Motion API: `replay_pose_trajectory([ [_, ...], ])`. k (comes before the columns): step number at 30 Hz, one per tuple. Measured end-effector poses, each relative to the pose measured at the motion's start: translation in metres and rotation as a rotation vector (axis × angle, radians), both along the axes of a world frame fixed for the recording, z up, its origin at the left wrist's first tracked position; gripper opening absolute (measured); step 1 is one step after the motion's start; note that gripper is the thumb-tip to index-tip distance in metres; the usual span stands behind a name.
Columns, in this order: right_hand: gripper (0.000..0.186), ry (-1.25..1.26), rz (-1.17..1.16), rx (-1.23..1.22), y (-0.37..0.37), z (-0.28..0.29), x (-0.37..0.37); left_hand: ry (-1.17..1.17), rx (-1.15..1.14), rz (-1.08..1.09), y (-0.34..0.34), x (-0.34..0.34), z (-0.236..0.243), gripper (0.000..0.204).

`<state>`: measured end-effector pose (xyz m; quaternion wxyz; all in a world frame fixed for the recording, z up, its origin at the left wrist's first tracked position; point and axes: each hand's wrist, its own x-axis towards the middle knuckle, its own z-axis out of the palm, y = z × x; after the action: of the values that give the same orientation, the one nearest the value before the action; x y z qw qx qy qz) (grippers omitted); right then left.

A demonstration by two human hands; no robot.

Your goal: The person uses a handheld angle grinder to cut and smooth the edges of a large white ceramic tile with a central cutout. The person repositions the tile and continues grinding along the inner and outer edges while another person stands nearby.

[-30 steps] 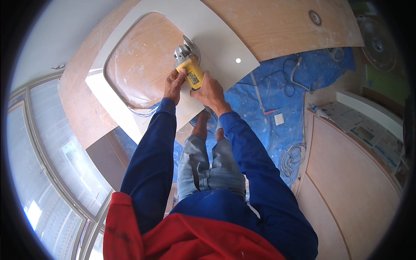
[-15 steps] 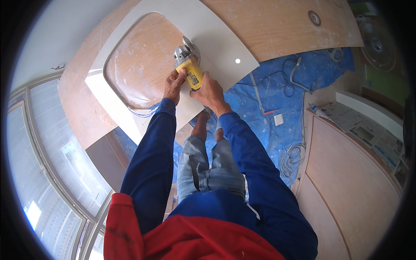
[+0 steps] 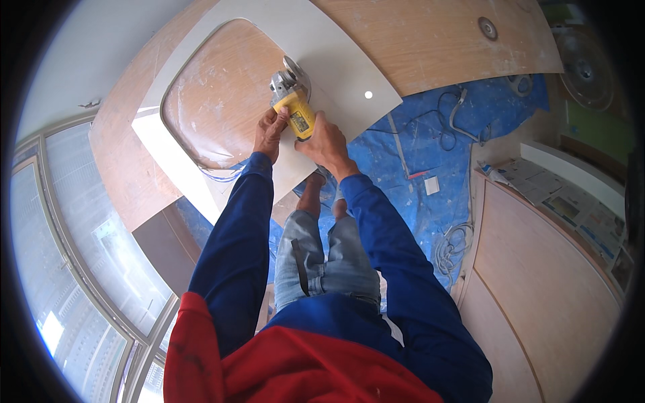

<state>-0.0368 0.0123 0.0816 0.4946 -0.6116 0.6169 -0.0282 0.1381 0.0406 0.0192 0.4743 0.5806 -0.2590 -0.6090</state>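
Note:
A yellow angle grinder (image 3: 298, 118) with a grey metal head rests over a white panel (image 3: 339, 77). The panel has a large rounded cutout, and the tool's head lies close to that opening's right edge. My right hand (image 3: 328, 145) is wrapped around the rear of the yellow body. Against the body's left side, my left hand (image 3: 269, 134) grips with its thumb and fingers. A disc edge shows at the head, partly hidden by the metal housing.
Wooden board (image 3: 403, 33) lies beneath the white panel, with a small round disc (image 3: 488, 28) on it. Blue sheeting (image 3: 430, 208) covers the floor, bearing cables (image 3: 451, 250) and a white paper square (image 3: 432, 185). Glass windows (image 3: 101, 228) stand at left; a wooden cabinet (image 3: 537, 269) at right.

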Motion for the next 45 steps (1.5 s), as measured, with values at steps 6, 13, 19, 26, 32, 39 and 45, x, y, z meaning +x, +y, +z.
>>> replay_pose_trajectory([
  [6,0.067,-0.009,0.002,-0.009,-0.0008,0.0013,-0.0003,-0.029,0.001,-0.042,-0.0001,0.0004,0.002,0.071],
  [13,0.068,-0.003,0.006,-0.004,-0.0009,0.0018,-0.001,-0.016,0.004,-0.026,0.0,0.0013,-0.0013,0.069],
  [19,0.068,0.0,0.009,0.011,-0.0014,0.0019,-0.0008,-0.032,0.005,-0.054,0.0003,0.0032,-0.0036,0.068],
  [26,0.067,-0.017,-0.002,-0.001,-0.0009,0.002,-0.0006,-0.031,0.019,-0.044,0.0,0.002,-0.0013,0.067],
  [32,0.067,-0.014,-0.009,0.003,-0.0004,0.0021,-0.0006,-0.029,0.008,-0.041,-0.0005,0.001,0.0004,0.067],
  [39,0.068,-0.011,0.0,-0.011,0.0009,-0.0021,-0.0005,-0.039,0.009,-0.055,0.0002,0.0014,0.0016,0.069],
  [45,0.068,-0.041,-0.002,-0.082,0.0061,-0.0031,-0.0031,-0.082,0.018,-0.021,0.0059,0.0033,-0.0053,0.064],
])
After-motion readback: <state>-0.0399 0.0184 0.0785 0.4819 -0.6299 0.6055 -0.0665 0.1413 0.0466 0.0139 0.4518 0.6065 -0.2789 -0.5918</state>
